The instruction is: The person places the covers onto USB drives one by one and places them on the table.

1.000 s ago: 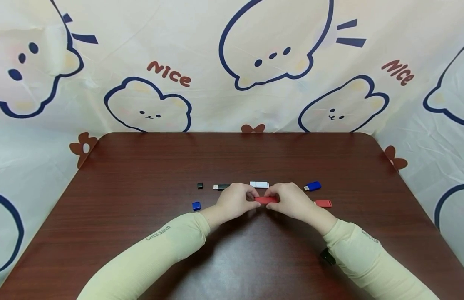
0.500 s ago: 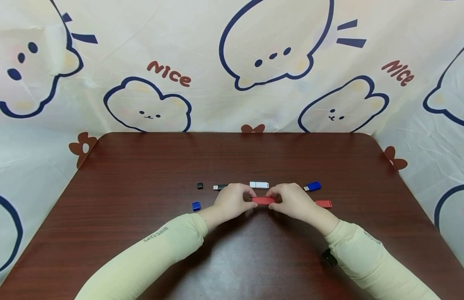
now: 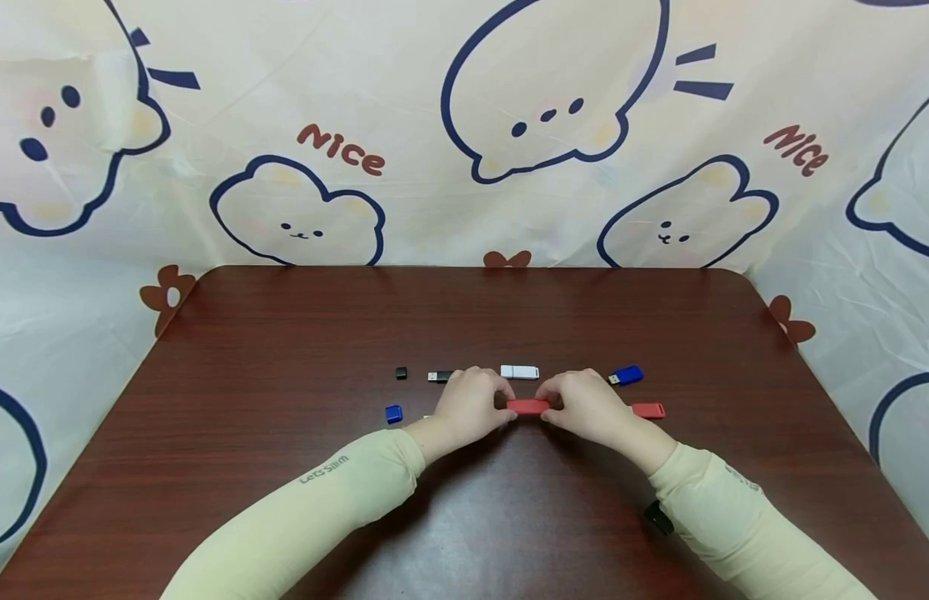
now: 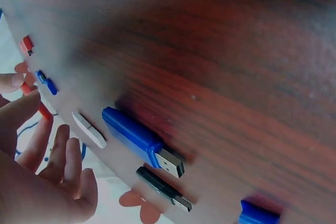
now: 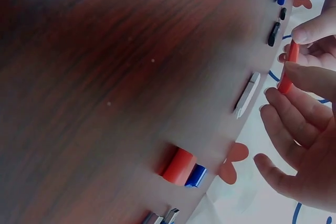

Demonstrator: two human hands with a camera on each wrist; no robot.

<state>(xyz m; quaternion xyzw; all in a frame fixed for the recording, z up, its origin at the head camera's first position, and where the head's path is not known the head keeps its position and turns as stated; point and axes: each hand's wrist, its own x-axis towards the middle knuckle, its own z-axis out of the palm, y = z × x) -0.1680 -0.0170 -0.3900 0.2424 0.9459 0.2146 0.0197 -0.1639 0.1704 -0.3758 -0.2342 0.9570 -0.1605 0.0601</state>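
A red USB stick (image 3: 527,407) is held level between both hands, just above the table. My left hand (image 3: 470,406) pinches its left end, and my right hand (image 3: 587,406) pinches the other end. Fingers cover the ends. Behind it lies a white USB stick (image 3: 520,372). Near my left hand are a black USB stick (image 3: 440,377) and a blue USB stick (image 4: 134,135), its metal plug bare. Past my right hand lie another blue USB stick (image 3: 626,375) and another red one (image 3: 648,410). Short red (image 5: 179,166) and blue (image 5: 196,176) pieces, apparently caps, lie beneath that hand.
A small black cap (image 3: 401,373) and a blue cap (image 3: 393,414) lie left of the sticks. The brown wooden table (image 3: 299,325) reaches back to a patterned cloth (image 3: 419,208) that hangs behind it and at both sides.
The fingertips of my two hands have moved slightly apart, so more of the red stick's middle shows. Both hands keep their pinch, and the other sticks and caps lie where they were.
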